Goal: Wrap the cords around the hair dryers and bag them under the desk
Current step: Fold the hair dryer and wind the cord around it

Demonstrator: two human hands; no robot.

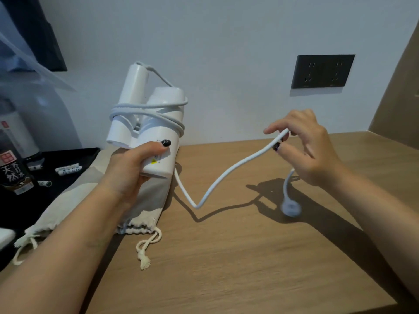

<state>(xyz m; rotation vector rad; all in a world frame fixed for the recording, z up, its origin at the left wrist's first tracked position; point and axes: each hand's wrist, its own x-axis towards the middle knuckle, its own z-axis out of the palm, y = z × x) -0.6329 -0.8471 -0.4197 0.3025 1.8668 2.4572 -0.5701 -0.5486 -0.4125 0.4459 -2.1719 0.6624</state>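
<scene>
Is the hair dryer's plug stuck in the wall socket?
No, the plug dangles loose above the wooden desk, below the right hand pinching the cord, and the wall socket has nothing in it.

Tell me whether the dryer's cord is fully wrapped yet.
Partly wrapped. A few loops circle the hair dryer; the rest of the cord hangs loose to the right hand, plug dangling.
</scene>
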